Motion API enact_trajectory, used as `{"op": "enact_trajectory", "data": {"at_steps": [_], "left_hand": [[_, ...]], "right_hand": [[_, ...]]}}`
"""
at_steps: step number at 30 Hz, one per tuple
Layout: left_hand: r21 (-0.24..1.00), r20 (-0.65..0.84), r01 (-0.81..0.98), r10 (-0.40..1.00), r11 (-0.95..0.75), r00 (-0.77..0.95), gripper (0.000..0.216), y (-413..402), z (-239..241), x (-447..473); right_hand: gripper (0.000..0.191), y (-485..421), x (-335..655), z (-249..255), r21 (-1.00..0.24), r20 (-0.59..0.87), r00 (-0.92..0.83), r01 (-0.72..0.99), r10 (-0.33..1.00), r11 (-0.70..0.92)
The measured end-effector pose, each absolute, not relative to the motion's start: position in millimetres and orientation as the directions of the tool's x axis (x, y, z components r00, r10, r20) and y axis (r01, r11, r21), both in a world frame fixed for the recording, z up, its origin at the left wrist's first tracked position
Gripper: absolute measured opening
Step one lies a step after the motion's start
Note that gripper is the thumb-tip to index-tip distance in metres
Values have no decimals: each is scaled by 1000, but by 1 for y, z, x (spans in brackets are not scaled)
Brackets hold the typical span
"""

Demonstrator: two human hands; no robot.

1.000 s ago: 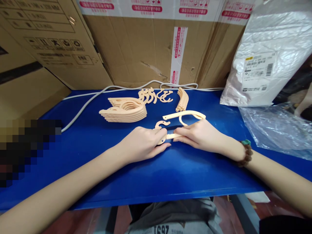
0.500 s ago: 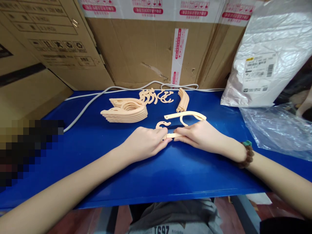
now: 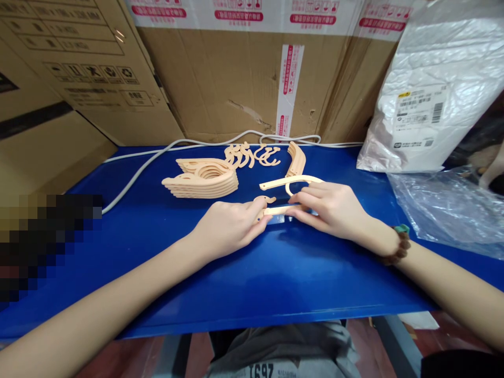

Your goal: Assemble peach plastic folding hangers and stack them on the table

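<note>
Between both hands is a beige plastic folding hanger. Its near arm (image 3: 277, 211) is pinched at the left end by my left hand (image 3: 226, 226), fingers closed. A small curved hook (image 3: 269, 199) shows just above those fingertips. My right hand (image 3: 334, 210) has its thumb and fingers closed on the right part of the hanger, hiding that end. The far arm (image 3: 277, 182), with a hole at its tip, stretches left from behind the right hand, and a thin curved bar runs beneath it.
A stack of beige hangers (image 3: 205, 184) lies left of the hands. Behind are loose hooks (image 3: 240, 156) and a pile of curved arms (image 3: 296, 159). A white cable (image 3: 177, 144) runs along the blue table (image 3: 236, 283). Cardboard boxes (image 3: 220, 79) and a white parcel bag (image 3: 413, 89) stand behind.
The hanger and my left hand have shifted slightly left and up. My right fingers have slid right along the near arm, so more of it shows.
</note>
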State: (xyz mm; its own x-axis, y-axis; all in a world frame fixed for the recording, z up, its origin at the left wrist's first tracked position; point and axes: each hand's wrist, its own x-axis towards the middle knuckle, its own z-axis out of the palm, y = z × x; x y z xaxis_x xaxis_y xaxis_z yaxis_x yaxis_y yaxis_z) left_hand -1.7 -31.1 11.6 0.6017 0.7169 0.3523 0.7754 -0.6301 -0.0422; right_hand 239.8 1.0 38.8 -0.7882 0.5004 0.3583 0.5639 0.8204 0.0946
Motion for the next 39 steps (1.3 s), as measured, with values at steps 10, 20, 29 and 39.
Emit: {"op": "enact_trajectory", "data": {"at_steps": [10, 20, 29, 39], "left_hand": [[-34, 358, 770, 712, -637, 604, 20, -30, 15, -3], [-34, 363, 667, 613, -744, 702, 25, -30, 14, -8], [26, 309, 443, 429, -896, 849, 7, -31, 26, -7], [-64, 289, 447, 412, -892, 864, 12, -26, 24, -8]], "right_hand": [[29, 15, 249, 45, 164, 454, -745, 609, 489, 776], [28, 19, 250, 39, 168, 342, -806, 559, 484, 812], [33, 21, 250, 42, 217, 310, -791, 599, 528, 771], [36, 23, 252, 42, 259, 257, -784, 620, 566, 741]]}}
